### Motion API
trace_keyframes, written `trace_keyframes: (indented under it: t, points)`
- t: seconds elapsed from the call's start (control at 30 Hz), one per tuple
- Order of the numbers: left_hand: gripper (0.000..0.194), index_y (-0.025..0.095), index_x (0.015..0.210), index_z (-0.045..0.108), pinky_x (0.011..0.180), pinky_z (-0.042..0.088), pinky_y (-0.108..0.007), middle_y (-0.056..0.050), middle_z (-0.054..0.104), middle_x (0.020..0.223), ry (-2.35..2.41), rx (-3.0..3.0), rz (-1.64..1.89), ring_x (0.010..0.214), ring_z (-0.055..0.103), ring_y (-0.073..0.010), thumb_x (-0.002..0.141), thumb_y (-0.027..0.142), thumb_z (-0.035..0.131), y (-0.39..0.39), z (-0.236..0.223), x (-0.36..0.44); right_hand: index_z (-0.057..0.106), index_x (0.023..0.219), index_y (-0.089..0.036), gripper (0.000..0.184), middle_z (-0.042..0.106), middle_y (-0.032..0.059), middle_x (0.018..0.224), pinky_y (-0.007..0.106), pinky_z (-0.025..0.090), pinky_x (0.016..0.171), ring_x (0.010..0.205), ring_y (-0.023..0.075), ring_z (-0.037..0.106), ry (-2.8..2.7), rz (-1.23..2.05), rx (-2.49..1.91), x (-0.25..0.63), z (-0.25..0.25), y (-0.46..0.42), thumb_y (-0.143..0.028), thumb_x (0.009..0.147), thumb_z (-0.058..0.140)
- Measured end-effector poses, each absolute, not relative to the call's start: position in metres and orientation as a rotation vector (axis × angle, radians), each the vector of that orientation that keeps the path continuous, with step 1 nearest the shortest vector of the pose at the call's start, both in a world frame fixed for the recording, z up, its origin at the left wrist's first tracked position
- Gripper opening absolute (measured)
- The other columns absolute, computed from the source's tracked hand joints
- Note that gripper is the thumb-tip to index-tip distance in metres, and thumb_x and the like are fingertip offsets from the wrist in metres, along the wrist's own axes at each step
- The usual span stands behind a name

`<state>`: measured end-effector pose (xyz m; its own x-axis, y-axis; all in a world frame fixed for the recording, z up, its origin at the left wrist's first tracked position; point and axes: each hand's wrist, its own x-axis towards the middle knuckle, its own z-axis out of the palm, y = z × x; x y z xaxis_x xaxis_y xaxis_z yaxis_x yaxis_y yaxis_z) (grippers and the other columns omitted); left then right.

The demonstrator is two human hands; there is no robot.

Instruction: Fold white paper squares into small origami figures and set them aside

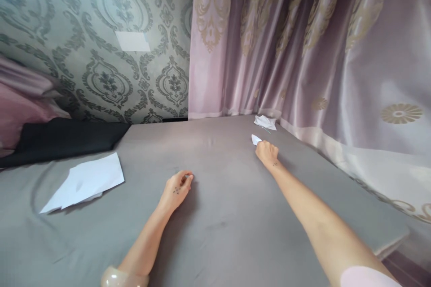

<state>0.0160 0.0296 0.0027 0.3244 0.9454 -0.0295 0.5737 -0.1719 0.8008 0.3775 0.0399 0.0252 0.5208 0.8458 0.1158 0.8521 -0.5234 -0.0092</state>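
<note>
My right hand (268, 152) is closed on a small piece of folded white paper (256, 139), whose pale tip sticks out past the fingers on the left. It is over the far right part of the grey-covered surface (215, 215). Just beyond it lies a crumpled white paper (265, 122), with a thin light strip beside it. My left hand (177, 188) rests low over the middle of the cover, its fingers curled in towards the thumb; nothing shows in them. A stack of white paper sheets (92, 179) lies to its left, apart from the hand.
A black cloth (70, 136) lies along the far left edge, beside pink fabric (27, 107). Purple-pink patterned curtains (229, 54) hang behind and along the right side. Patterned wallpaper (107, 80) covers the back wall, with a white plate (133, 41) on it.
</note>
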Motion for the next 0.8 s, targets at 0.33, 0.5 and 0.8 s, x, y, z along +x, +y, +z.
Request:
trace_keyframes:
  t: [0.33, 0.5, 0.8]
  points:
    - [0.041, 0.014, 0.097, 0.063, 0.06, 0.04, -0.027, -0.003, 0.063, 0.062, 1.355, 1.851, 0.651, 0.061, 0.06, -0.018, 0.08, 0.044, 0.04, 0.029, 0.005, 0.017, 0.069, 0.101, -0.021, 0.027, 0.056, 0.0082, 0.118, 0.027, 0.044, 0.079, 0.095, 0.0176, 0.059, -1.419, -0.2, -2.519, 0.387, 0.011, 0.037, -0.026, 0.091, 0.045]
    - [0.042, 0.014, 0.097, 0.063, 0.062, 0.041, -0.026, -0.003, 0.063, 0.062, 1.354, 1.844, 0.647, 0.062, 0.06, -0.0179, 0.08, 0.045, 0.04, 0.03, 0.005, 0.017, 0.068, 0.1, -0.017, 0.026, 0.058, 0.0113, 0.116, 0.029, 0.046, 0.085, 0.099, 0.0188, 0.059, -1.339, -0.16, -2.508, 0.386, 0.006, 0.05, -0.022, 0.093, 0.043]
    - [0.042, 0.013, 0.099, 0.063, 0.063, 0.041, -0.027, -0.004, 0.063, 0.064, 1.341, 1.863, 0.647, 0.062, 0.061, -0.018, 0.082, 0.043, 0.04, 0.03, 0.001, 0.015, 0.055, 0.119, -0.017, 0.032, 0.057, 0.0091, 0.12, 0.041, 0.051, 0.084, 0.1, 0.0201, 0.059, -1.155, 0.004, -2.598, 0.386, 0.013, 0.06, -0.034, 0.091, 0.054]
